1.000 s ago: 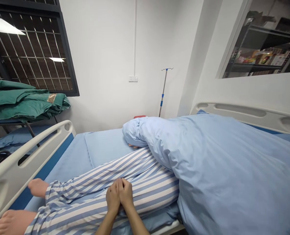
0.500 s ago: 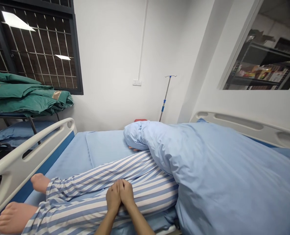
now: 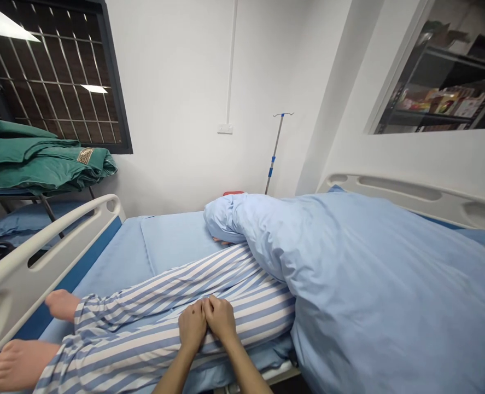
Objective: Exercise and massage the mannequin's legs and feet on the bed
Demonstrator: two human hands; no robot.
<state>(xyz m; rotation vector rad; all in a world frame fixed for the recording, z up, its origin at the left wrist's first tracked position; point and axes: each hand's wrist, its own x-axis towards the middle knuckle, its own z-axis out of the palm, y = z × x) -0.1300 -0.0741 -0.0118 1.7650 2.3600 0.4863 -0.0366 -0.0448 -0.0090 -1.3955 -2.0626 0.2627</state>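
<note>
In the head view, my left hand [image 3: 192, 325] and my right hand [image 3: 221, 317] rest side by side on the near leg of the blue-and-white striped trousers [image 3: 123, 350], around the knee. Their knuckles touch, and the fingers curl down over the leg, with the fingertips hidden beneath. The trousers are on a figure lying on the bed; two bare feet [image 3: 18, 361] show at the left. A light blue quilt [image 3: 349, 262] covers the figure's upper part, folded back at the thighs. Some fingertips of the figure peek out under the quilt's far edge.
Pale bed boards stand at the left end [image 3: 62, 230] and right end [image 3: 381, 183] of the bed. Behind it rises an IV pole [image 3: 275, 148] against the wall. Folded green bedding [image 3: 41, 164] is stacked at the far left under a barred window [image 3: 53, 71].
The camera view has shifted slightly. My right hand has slid a little right, so my hands are spread slightly wider at the wrists. The quilt and legs lie as before.
</note>
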